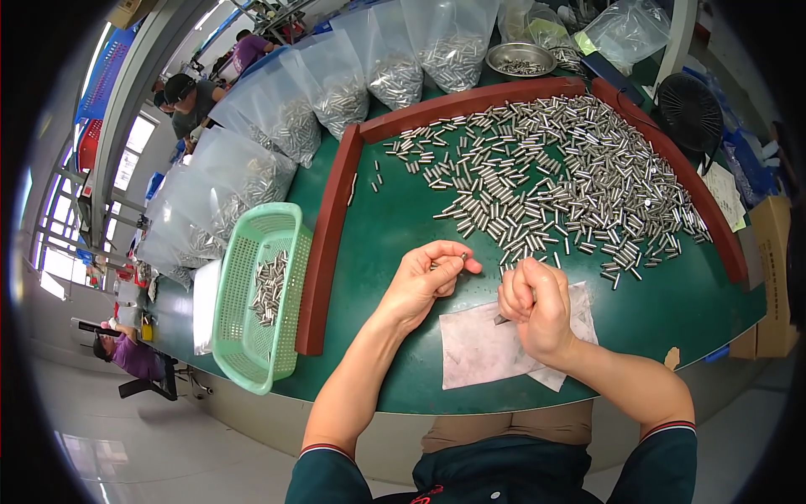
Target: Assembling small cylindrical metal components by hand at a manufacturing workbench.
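Note:
My left hand (424,281) is raised over the green tabletop, thumb and forefinger pinched on a small metal pin (464,255). Close by, my right hand (541,309) is curled into a fist above a stained whitish cloth (466,353). A small grey tip shows below its fingers, but what it belongs to is hidden. Beyond both hands spreads a large heap of short, shiny metal pins (579,185), some lying singly at its near edge.
Dark red wooden bars (330,244) fence the pins. To the left stands a light green plastic basket (222,328) with pins inside. Filled clear bags (395,71) line the back, near a metal bowl (520,60). A black fan (688,112) is at right. Other people work far left.

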Action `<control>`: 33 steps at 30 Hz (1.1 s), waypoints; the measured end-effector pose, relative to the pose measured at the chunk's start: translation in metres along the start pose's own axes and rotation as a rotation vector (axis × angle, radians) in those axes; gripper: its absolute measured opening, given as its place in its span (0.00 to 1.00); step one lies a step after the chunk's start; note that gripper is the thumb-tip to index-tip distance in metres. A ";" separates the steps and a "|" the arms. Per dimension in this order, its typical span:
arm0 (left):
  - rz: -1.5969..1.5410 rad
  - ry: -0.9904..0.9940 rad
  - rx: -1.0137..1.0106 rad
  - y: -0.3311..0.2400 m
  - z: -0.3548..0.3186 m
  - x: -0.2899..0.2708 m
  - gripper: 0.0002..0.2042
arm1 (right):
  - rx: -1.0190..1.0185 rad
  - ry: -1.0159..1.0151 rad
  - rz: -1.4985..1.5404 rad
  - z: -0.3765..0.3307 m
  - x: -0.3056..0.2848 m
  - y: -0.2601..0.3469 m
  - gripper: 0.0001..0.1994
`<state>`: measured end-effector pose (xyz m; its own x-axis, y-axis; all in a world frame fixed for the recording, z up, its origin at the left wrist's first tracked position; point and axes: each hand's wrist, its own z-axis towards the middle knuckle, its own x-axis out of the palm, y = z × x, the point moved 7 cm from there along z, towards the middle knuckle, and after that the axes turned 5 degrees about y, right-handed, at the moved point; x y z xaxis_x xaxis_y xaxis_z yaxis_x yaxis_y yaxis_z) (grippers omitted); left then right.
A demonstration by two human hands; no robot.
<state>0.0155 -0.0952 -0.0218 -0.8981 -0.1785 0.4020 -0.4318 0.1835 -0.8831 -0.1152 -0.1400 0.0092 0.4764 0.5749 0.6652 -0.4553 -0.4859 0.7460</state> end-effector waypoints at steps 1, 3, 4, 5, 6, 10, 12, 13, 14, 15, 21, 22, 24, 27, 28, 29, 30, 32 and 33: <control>-0.005 -0.001 -0.001 0.001 0.000 -0.001 0.06 | 0.005 0.003 0.004 0.000 0.000 -0.001 0.20; -0.006 0.005 0.003 0.000 0.000 0.001 0.06 | 0.003 0.003 0.002 0.000 0.000 0.000 0.20; -0.007 0.011 0.007 0.000 0.000 0.001 0.06 | 0.002 0.002 0.001 0.000 0.000 0.000 0.20; -0.007 0.011 0.007 -0.001 0.000 0.002 0.06 | 0.002 0.003 0.001 0.000 0.001 0.000 0.20; -0.002 0.004 0.001 -0.001 0.000 0.002 0.06 | -0.002 -0.016 -0.010 0.000 0.001 0.000 0.20; -0.075 -0.017 -0.041 -0.005 -0.001 0.003 0.07 | 0.000 0.000 -0.004 0.000 0.000 0.001 0.20; -0.136 -0.013 -0.050 -0.006 -0.001 0.003 0.07 | -0.001 0.002 -0.004 0.000 0.000 0.001 0.20; -0.197 -0.007 -0.060 -0.005 -0.002 0.004 0.07 | -0.003 0.004 -0.005 0.000 0.000 0.001 0.20; -0.196 -0.008 -0.059 -0.005 -0.002 0.003 0.07 | -0.002 0.004 -0.004 0.000 0.001 0.001 0.20; -0.189 -0.009 -0.056 -0.005 -0.003 0.003 0.07 | -0.003 0.005 -0.001 0.000 0.001 0.001 0.20; 0.130 0.050 -0.054 -0.011 -0.007 0.014 0.07 | -0.005 0.004 0.012 -0.001 -0.001 -0.001 0.20; 0.396 0.053 -0.084 -0.014 -0.012 0.021 0.07 | -0.015 0.012 0.020 -0.001 -0.001 -0.001 0.20; 0.580 0.110 -0.091 -0.006 -0.020 0.029 0.07 | -0.029 0.016 0.035 -0.001 -0.001 0.000 0.20; 1.091 0.149 0.003 -0.011 -0.027 0.049 0.07 | -0.106 0.029 0.063 0.002 -0.004 0.009 0.19; 1.200 0.109 0.005 -0.011 -0.028 0.053 0.07 | -0.142 0.036 0.065 0.004 -0.005 0.013 0.19; 1.195 0.118 -0.002 -0.007 -0.028 0.055 0.07 | -0.165 0.024 0.074 0.004 -0.005 0.015 0.19; 1.215 0.086 0.030 -0.006 -0.028 0.055 0.08 | -0.159 0.024 0.065 0.004 -0.006 0.014 0.19; 1.231 0.063 0.059 -0.005 -0.028 0.055 0.08 | -0.134 0.017 0.058 0.003 -0.004 0.011 0.19; 1.243 0.051 0.057 -0.007 -0.028 0.054 0.09 | -0.134 0.007 0.057 0.002 -0.004 0.010 0.19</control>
<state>-0.0322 -0.0794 0.0131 -0.6977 0.1243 -0.7056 0.7159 0.1589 -0.6799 -0.1202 -0.1490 0.0139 0.4414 0.5539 0.7059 -0.5780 -0.4262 0.6959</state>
